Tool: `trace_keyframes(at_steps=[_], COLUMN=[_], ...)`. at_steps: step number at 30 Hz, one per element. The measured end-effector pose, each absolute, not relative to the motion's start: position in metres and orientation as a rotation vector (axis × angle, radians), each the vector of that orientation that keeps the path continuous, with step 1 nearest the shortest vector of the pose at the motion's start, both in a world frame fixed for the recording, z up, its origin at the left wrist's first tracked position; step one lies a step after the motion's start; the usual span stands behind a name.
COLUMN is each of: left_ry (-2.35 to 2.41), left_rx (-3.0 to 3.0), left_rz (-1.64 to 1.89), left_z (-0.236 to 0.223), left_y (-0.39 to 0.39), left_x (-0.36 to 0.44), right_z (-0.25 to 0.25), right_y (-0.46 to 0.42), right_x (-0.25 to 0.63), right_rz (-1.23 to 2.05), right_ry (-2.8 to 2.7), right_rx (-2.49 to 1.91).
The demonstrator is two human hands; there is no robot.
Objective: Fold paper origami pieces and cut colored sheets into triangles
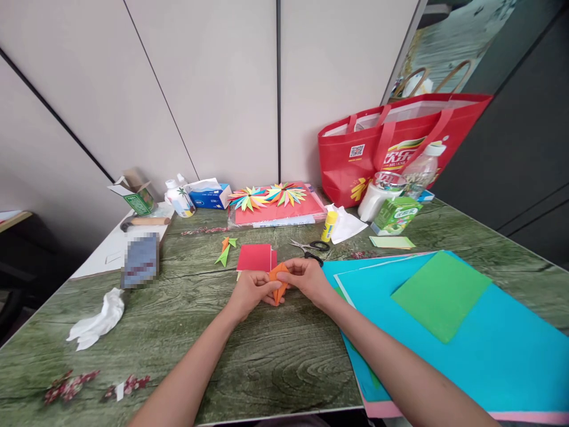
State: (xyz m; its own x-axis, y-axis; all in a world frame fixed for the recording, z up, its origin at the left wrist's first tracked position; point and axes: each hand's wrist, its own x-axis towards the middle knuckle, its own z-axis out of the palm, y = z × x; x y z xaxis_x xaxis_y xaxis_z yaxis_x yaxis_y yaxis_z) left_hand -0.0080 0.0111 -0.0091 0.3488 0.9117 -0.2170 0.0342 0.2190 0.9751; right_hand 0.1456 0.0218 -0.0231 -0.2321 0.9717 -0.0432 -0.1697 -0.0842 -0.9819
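A small folded piece of orange paper [279,282] is held between my two hands, just above the table. My left hand [254,293] pinches its left side with the thumb in front. My right hand [306,281] grips its upper right edge, thumb pressed on the face. Creases run down the paper toward a point at the bottom. Right behind my hands lies a stack of red paper squares [254,258]. Folded green and orange paper pieces [226,251] rest to the left of that stack. Black-handled scissors [311,245] lie beyond my right hand.
Large blue sheets [480,350] with a green square [442,296] cover the right side. A glue stick [329,226], juice carton [396,216] and red bag [347,154] stand behind. Paper stars [287,194] lie at the back. Crumpled tissue [98,319] and a hammer [144,221] are left.
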Motion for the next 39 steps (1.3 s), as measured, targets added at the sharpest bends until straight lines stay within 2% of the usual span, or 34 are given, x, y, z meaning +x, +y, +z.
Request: trace_keyframes(at_steps=[10, 19, 24, 39], left_ry=[1.021, 1.029, 1.111, 1.199], left_rx=[1.146, 1.123, 1.228, 1.245], left_rz=[0.880, 0.956, 1.034, 1.161], left_z=[-0.005, -0.007, -0.009, -0.007], left_y=[0.015, 0.015, 0.013, 0.013], left_x=[-0.010, -0.012, -0.005, -0.004], right_z=[-0.024, -0.022, -0.028, -0.022], right_y=[0.027, 0.026, 0.029, 0.025], right_x=[0.151, 0.151, 0.150, 0.147], right_rz=[1.335, 1.397, 1.167, 1.246], right_ry=[-1.351, -1.332, -1.366, -1.316], right_rx=[-1.036, -1.010, -1.071, -1.018])
